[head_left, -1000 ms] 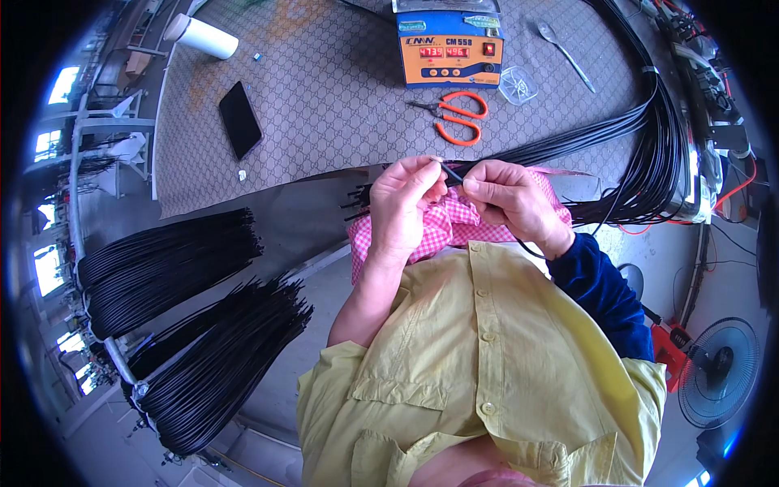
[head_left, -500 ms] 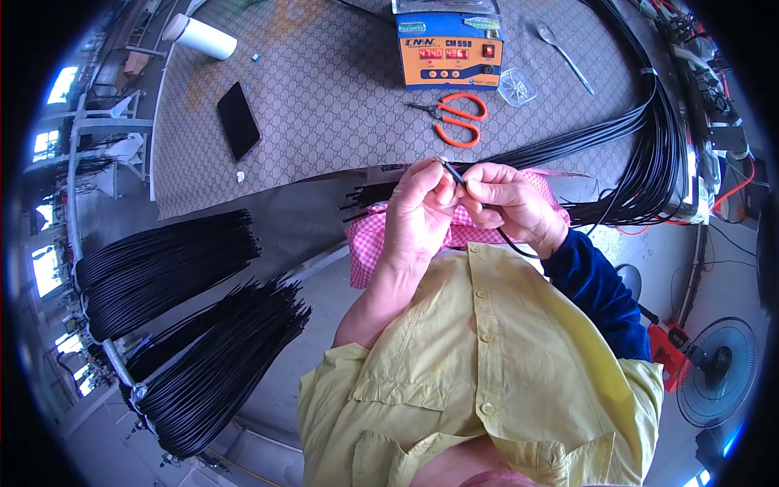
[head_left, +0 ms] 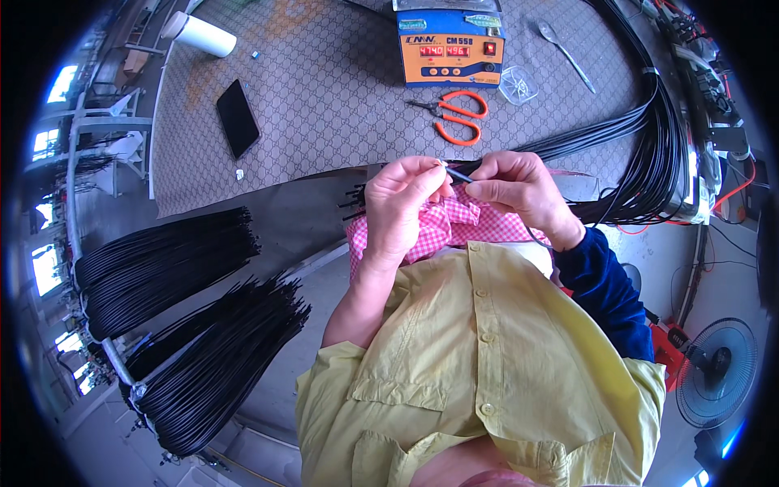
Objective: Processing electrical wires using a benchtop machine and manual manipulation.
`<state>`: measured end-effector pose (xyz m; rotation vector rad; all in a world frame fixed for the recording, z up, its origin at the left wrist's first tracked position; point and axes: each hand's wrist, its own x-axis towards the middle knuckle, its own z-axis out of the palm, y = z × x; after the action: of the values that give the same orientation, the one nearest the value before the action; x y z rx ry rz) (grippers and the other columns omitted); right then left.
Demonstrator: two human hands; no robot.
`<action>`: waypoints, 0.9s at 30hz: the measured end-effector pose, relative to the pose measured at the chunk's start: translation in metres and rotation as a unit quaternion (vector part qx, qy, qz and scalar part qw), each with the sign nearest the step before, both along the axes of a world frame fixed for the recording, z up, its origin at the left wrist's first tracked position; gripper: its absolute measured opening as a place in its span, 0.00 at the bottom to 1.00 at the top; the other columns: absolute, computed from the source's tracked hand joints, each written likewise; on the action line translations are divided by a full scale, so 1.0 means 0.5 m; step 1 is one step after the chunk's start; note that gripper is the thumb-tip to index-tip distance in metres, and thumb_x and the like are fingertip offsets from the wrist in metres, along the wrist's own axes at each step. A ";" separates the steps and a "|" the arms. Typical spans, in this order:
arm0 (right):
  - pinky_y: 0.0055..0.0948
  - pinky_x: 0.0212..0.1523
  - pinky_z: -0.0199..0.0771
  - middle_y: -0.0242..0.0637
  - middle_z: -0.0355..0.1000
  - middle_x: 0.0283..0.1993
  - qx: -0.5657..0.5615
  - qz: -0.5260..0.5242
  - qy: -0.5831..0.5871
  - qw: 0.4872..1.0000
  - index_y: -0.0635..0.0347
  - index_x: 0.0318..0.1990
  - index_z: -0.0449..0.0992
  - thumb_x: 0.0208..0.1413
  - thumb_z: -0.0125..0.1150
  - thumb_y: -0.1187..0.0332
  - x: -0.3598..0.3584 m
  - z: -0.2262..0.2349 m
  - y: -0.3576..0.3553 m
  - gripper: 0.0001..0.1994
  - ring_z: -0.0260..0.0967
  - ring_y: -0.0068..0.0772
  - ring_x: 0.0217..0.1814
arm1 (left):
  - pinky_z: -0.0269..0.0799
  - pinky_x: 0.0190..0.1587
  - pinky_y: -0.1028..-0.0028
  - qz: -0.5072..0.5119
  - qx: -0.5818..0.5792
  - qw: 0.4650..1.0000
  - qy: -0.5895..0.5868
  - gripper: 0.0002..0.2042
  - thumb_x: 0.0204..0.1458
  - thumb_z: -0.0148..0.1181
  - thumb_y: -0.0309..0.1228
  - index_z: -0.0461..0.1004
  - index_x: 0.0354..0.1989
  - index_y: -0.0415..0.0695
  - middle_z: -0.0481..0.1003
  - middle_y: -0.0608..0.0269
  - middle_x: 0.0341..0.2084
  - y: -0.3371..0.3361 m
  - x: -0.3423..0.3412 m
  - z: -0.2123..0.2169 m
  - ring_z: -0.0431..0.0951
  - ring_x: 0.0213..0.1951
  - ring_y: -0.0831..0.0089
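Note:
A thin black cable (head_left: 459, 174) spans the short gap between my hands, just off the table's near edge. My left hand (head_left: 399, 199) pinches its tip, where a small light-coloured bit shows between thumb and forefinger. Farther back along the cable, my right hand (head_left: 523, 191) grips it between thumb and fingers; the rest trails down behind that wrist. Orange-handled snips (head_left: 461, 118) lie on the table beyond my hands. Under my hands, a pink checked cloth (head_left: 430, 231) covers my lap, with the ends of more black cables (head_left: 354, 196) beside it.
On the patterned tabletop (head_left: 324, 105) are a blue and orange powered box (head_left: 451, 61), a small clear dish (head_left: 518, 86), a spoon (head_left: 566, 57), a phone (head_left: 238, 119) and a white bottle (head_left: 203, 36). Cable bundles (head_left: 649, 162) drape at right; others (head_left: 211, 365) hang at left. A fan (head_left: 718, 369) stands lower right.
My hands have moved apart along the cable, the left going leftward and the right slightly rightward. The cable between them now lies flatter, and more of the checked cloth shows.

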<state>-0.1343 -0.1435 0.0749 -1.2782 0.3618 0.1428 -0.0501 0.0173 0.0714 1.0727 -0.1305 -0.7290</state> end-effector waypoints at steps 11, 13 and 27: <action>0.14 0.16 0.49 0.28 0.62 0.20 0.161 -0.060 -0.030 0.985 0.63 0.31 0.70 0.51 0.53 0.74 0.002 -0.049 0.038 0.03 0.52 0.15 0.17 | 0.64 0.31 0.80 0.097 -0.150 0.980 0.085 0.03 0.49 0.49 0.23 0.70 0.30 0.40 0.70 0.65 0.20 -0.044 -0.029 -0.026 0.68 0.25 0.80; 0.14 0.16 0.50 0.28 0.62 0.20 0.180 -0.062 -0.024 0.981 0.63 0.31 0.70 0.51 0.53 0.73 0.002 -0.051 0.038 0.03 0.53 0.15 0.17 | 0.63 0.31 0.81 0.087 -0.159 0.979 0.094 0.03 0.49 0.49 0.23 0.70 0.30 0.40 0.70 0.65 0.21 -0.044 -0.028 -0.030 0.68 0.25 0.80; 0.13 0.21 0.53 0.22 0.63 0.22 0.075 -0.020 -0.005 0.997 0.64 0.31 0.72 0.50 0.55 0.72 -0.001 -0.023 0.016 0.04 0.54 0.10 0.21 | 0.64 0.27 0.79 -0.019 -0.099 0.982 0.160 0.08 0.50 0.50 0.30 0.69 0.25 0.39 0.70 0.61 0.18 -0.014 0.018 -0.017 0.69 0.22 0.76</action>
<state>-0.1348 -0.1356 0.0636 -1.1216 0.3617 0.1279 -0.0409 0.0105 0.0631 0.7534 0.0516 -0.8949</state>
